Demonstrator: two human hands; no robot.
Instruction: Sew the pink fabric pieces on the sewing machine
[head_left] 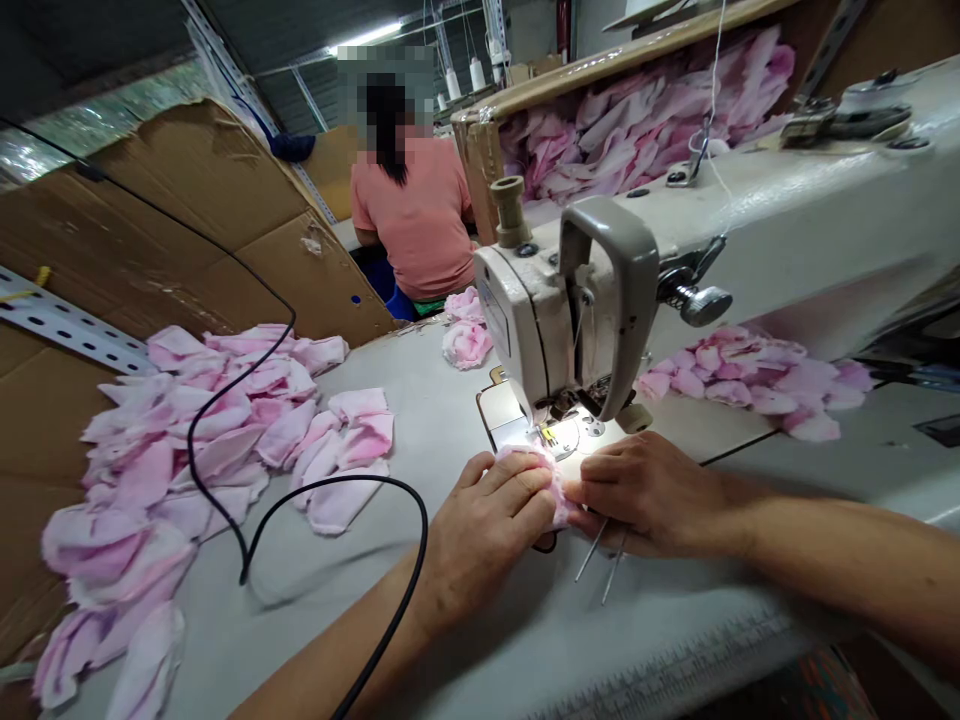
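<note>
your left hand (491, 530) holds the pink fabric (560, 507) beneath its fingers; your right hand (654, 490), closed round metal prongs (592, 551), meets the fabric's right edge!

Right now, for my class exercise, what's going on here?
A person's left hand presses pink fabric near the needle area of a sewing machine. The right hand touches the fabric's edge, with two thin metal prongs sticking out beneath it. A heap of pink pieces lies at left on the table; a co-worker faces away beyond.
</note>
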